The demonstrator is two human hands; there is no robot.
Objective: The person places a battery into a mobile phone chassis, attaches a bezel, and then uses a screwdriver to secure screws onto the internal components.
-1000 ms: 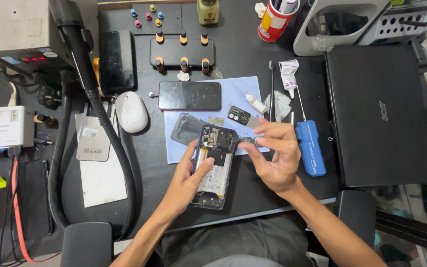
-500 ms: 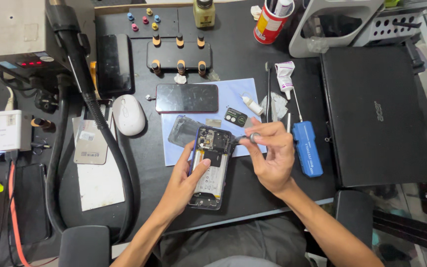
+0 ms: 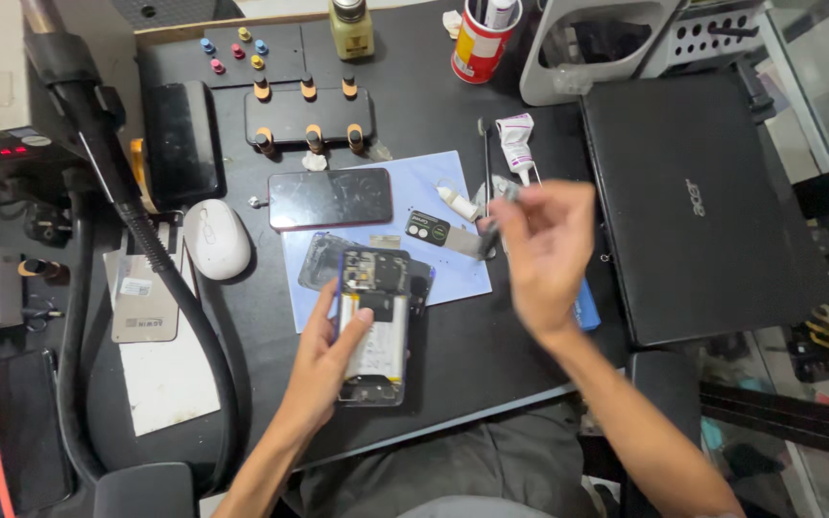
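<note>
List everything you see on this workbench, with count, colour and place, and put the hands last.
opened phone: one, back off, insides showing, held in the left hand over the desk's front
phone with dark screen: one, red-edged, lying on the blue mat
blue mat: one, pale blue, desk centre
camera cover piece: one, black, on the mat
glue tube: one, white, behind the mat
mouse: one, white, left of the mat
laptop: one, black, closed, right side
cup: one, red, holding tools, back of desk
hose: one, black, left side
left hand: holds the opened phone
right hand: raised above the mat, blurred, pinching a thin tool
</note>
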